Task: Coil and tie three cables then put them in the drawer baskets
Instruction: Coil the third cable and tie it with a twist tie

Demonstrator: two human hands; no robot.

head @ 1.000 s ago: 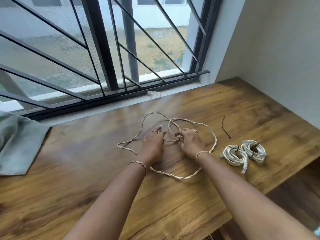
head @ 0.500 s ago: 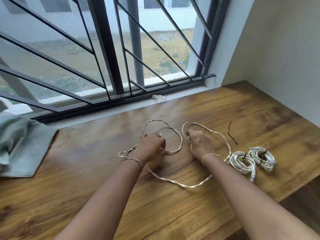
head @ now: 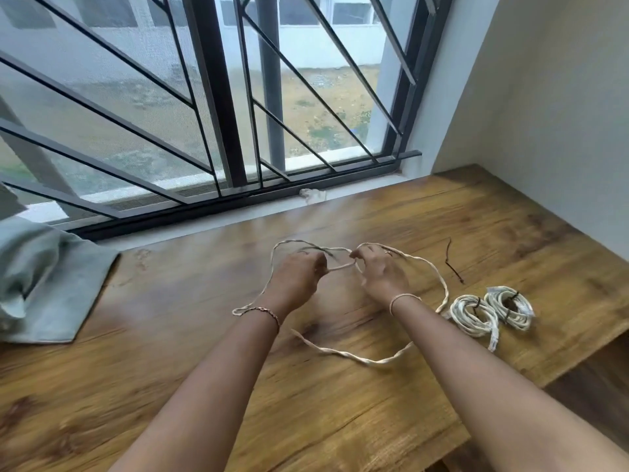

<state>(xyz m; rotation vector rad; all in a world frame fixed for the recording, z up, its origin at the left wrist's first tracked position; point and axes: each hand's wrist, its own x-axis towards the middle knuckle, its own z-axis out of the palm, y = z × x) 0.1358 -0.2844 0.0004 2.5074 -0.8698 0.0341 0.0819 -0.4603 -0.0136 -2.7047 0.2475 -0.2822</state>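
White cable (head: 367, 362) is gripped in the curled fingers of the left hand (head: 297, 279) and pinched by the fingertips of the right hand (head: 383, 279). Its loose loops are spread on the wooden table (head: 170, 335) around both wrists. Just to the right, one tied coil (head: 476, 327) is laid touching another tied coil (head: 512, 321). A thin black tie (head: 454, 272) is laid behind them. A grey cloth (head: 51, 277) is seen far left.

Loose cable (head: 340, 354) partly behind the left wrist (head: 269, 311) and right forearm (head: 429, 335); grey cloth (head: 51, 277) beyond the left edge.
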